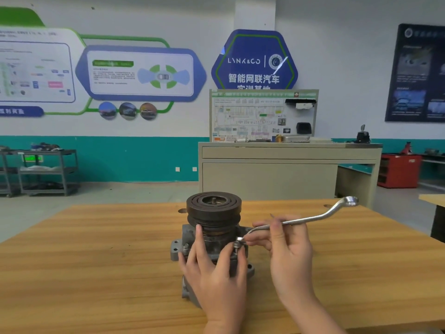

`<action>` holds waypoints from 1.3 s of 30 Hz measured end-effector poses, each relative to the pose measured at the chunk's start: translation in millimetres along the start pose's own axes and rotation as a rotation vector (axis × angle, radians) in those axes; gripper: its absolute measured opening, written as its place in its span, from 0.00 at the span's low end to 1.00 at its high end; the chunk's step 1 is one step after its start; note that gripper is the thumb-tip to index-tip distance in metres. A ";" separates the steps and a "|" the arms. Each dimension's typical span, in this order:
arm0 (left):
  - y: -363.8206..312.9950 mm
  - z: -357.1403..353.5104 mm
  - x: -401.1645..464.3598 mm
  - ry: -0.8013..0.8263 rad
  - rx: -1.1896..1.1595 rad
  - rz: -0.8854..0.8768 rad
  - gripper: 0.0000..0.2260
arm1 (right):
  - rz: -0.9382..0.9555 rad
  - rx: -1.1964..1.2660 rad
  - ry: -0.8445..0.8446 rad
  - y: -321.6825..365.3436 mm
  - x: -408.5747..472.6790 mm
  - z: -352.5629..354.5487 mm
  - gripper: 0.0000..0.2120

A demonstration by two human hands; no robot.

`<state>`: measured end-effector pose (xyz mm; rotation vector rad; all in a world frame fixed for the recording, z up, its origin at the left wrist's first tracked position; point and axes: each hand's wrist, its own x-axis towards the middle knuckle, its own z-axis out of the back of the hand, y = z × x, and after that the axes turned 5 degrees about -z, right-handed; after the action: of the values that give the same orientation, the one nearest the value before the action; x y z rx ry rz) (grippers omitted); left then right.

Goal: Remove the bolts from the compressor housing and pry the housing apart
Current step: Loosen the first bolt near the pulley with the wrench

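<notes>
A grey metal compressor stands upright on the wooden table, its dark grooved pulley on top. A bolt sticks up from the housing flange at the left, and a second bolt stands at the right. My left hand rests on the housing front, its thumb and a finger touching that right bolt. My right hand grips the shaft of a silver offset ring wrench. The wrench's near ring sits on the right bolt's head; its far ring points up and to the right.
A beige training bench with a wiring display board stands behind the table. Grey shelf carts are at far left, a red cabinet at far right. Another table's corner shows at the right edge.
</notes>
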<state>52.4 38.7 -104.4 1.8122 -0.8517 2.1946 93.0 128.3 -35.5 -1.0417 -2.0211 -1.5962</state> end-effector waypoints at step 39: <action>-6.9 6.9 1.7 -0.034 -0.086 0.035 0.12 | -0.064 -0.037 0.062 8.2 12.9 -2.5 0.07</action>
<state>61.0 40.4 -100.0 1.8129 -0.9763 2.1186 90.1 130.8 -20.5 -0.9377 -2.0096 -1.6831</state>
